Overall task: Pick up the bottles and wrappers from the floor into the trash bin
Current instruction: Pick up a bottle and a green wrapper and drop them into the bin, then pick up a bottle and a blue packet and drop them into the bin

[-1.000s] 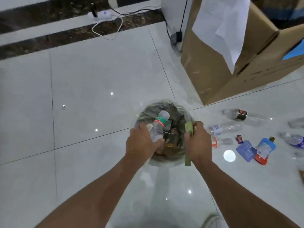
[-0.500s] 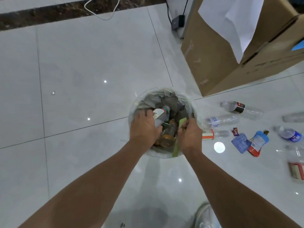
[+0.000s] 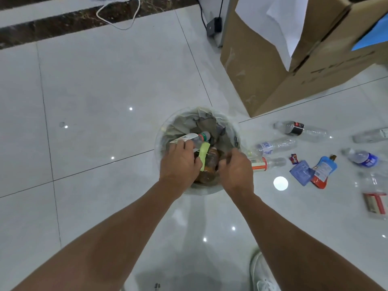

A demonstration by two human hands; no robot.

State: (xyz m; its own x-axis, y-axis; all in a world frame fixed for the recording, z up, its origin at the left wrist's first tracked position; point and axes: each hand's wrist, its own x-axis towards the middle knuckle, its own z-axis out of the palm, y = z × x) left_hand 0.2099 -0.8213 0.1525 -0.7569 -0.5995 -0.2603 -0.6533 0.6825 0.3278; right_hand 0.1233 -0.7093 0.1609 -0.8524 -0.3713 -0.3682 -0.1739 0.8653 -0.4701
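The trash bin [image 3: 232, 125], lined with a clear bag, stands on the tiled floor and holds brown bottles. My left hand [image 3: 180, 162] reaches into it with its fingers on a clear bottle with a green cap [image 3: 196, 137], which lies almost flat at the bin's left side. A pale green wrapper [image 3: 204, 151] lies in the bin beside my left thumb. My right hand [image 3: 235, 171] hovers over the bin's right side, loosely curled and holding nothing. Right of the bin, several bottles [image 3: 273, 146] lie on the floor with a blue pouch [image 3: 300, 172] and a red-and-blue pouch [image 3: 323, 172].
A large cardboard box [image 3: 273, 76] with white paper hanging over it stands behind the bin to the right. A power adapter [image 3: 214, 27] and a white cable [image 3: 117, 19] lie by the far wall. My white shoe [image 3: 262, 274] is at the bottom edge.
Both hands have gone lower into the bin. The bottle has tipped from upright to nearly flat. My right hand has let go of the green wrapper, which now lies in the bin.
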